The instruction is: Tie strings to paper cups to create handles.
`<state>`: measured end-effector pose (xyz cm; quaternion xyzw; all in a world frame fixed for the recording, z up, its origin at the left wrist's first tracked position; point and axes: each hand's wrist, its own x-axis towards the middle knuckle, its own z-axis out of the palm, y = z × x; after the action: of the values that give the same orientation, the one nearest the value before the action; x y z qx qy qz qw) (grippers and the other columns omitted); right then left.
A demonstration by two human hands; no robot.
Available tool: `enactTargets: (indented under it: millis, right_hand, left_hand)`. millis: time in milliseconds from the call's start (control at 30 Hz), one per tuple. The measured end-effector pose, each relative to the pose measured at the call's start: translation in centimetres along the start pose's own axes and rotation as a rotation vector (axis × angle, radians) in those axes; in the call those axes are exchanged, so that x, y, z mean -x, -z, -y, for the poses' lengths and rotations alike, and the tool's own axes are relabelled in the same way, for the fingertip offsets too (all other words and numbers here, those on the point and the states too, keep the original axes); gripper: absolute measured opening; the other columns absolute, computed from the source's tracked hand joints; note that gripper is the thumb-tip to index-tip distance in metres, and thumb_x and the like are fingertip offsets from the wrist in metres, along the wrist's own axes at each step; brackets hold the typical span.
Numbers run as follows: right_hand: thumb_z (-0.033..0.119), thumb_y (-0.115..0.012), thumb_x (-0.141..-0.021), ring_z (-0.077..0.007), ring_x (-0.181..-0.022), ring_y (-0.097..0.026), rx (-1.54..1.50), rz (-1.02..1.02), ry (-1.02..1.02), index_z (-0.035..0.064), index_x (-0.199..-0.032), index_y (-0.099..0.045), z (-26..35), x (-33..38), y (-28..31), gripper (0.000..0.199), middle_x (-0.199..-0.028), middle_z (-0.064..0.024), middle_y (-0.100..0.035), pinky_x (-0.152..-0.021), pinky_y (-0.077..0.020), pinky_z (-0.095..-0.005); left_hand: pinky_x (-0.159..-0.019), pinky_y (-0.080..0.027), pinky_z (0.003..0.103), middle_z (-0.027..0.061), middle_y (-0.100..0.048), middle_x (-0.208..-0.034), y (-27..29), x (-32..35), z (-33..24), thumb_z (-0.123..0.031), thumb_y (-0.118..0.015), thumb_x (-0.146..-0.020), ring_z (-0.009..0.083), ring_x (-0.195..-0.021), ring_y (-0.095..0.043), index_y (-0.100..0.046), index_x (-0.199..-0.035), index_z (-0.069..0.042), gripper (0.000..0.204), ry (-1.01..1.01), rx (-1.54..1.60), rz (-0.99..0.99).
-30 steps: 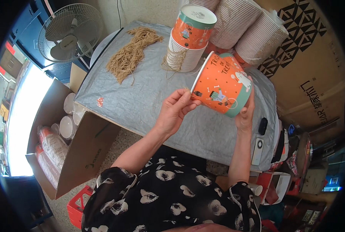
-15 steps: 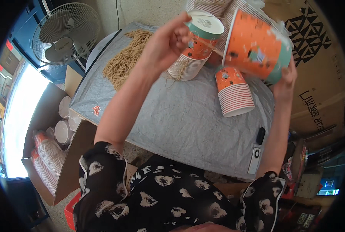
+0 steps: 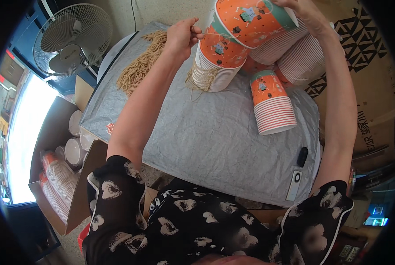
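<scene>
A: Right hand (image 3: 303, 13) first: it's up at the top edge, fingers wrapped over the bottom end of a big paper cup (image 3: 252, 22).

B: And the left hand (image 3: 183, 39)?

A: Fingers curled in, fingertips pinching a thin string (image 3: 214, 34) that runs across toward the cup.

B: Give us that cup!

A: Bright orange, a green band round its base, small brown spots, and a cartoon figure with a green head and pale blue-grey clothes. It's tipped on its side, pale rim to the lower left, partly cut off by the view.

B: Where exactly?

A: Above the table (image 3: 197, 141), in front of the top of an upside-down stack of cups (image 3: 221, 55). Whether they touch, I can't tell. That stack has white rims below, with string looped around them.

B: Further out?

A: A loose heap of tan string (image 3: 142, 64) lies left of the stack; to the right, a smaller stack (image 3: 273, 104) lies tilted, red-and-white rims toward us. Wrinkled grey covering under it all. Beyond, a fan (image 3: 72, 48) back left, and a cardboard box (image 3: 89, 172) holding more wrapped cups (image 3: 60, 176).
</scene>
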<state>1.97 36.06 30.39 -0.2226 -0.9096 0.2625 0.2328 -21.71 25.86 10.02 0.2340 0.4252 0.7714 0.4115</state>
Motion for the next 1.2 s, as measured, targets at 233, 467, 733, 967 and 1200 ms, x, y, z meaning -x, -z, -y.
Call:
enactTargets:
  millis: [233, 467, 733, 967, 1200]
  right_hand:
    - [0.048, -0.075, -0.072, -0.0291, -0.136, -0.049, 0.13, 0.144, -0.06, 0.0018, -0.146, -0.049, -0.5, -2.2, -2.8, 0.091, -0.146, -0.0198, -0.053, -0.113, -0.0371, -0.0393]
    - [0.046, -0.077, -0.071, -0.0285, -0.129, -0.055, 0.195, 0.181, -0.07, 0.002, -0.141, -0.055, -1.2, -3.7, -4.7, 0.085, -0.14, -0.0205, -0.058, -0.108, -0.0426, -0.0378]
    - [0.051, -0.079, -0.067, -0.0321, -0.117, -0.063, 0.323, 0.321, 0.036, 0.0003, -0.128, -0.063, -2.6, -4.9, -6.7, 0.081, -0.124, -0.0239, -0.066, -0.098, -0.0491, -0.039]
    - [0.047, -0.079, -0.066, -0.0312, -0.113, -0.064, 0.344, 0.367, 0.111, -0.0007, -0.125, -0.064, -4.4, -6.1, -6.8, 0.078, -0.122, -0.0241, -0.067, -0.095, -0.0506, -0.039]
    - [0.046, -0.081, -0.064, -0.0318, -0.106, -0.067, 0.294, 0.313, 0.023, -0.0014, -0.12, -0.065, -3.1, -4.8, -7.9, 0.075, -0.115, -0.0235, -0.07, -0.089, -0.0529, -0.0395]
  left_hand:
    - [-0.051, -0.044, 0.024, 0.0058, -0.065, -0.075, 3.3, -1.0, 4.0, -0.017, -0.058, -0.097, 0.014, -0.06, -0.063, -0.063, -0.114, 0.0, 0.024, 0.08, -0.119, -0.064]
    - [-0.05, -0.044, 0.025, 0.0061, -0.066, -0.075, 4.7, -0.3, 6.9, -0.018, -0.058, -0.098, 0.0151, -0.061, -0.066, -0.062, -0.102, -0.002, 0.017, 0.13, -0.137, -0.07]
    - [-0.048, -0.045, 0.024, 0.0061, -0.066, -0.073, 5.7, 0.7, 8.7, -0.02, -0.06, -0.097, 0.0143, -0.057, -0.065, -0.063, -0.104, -0.001, 0.021, 0.128, -0.215, -0.107]
    - [-0.047, -0.046, 0.023, 0.0057, -0.068, -0.073, 5.3, 1.2, 9.5, -0.021, -0.06, -0.097, 0.0134, -0.057, -0.066, -0.064, -0.102, -0.002, 0.02, 0.143, -0.235, -0.081]
    - [-0.047, -0.047, 0.023, 0.0057, -0.068, -0.073, 5.5, 1.2, 10.1, -0.02, -0.06, -0.097, 0.0142, -0.057, -0.066, -0.064, -0.101, -0.003, 0.018, 0.165, -0.228, -0.109]
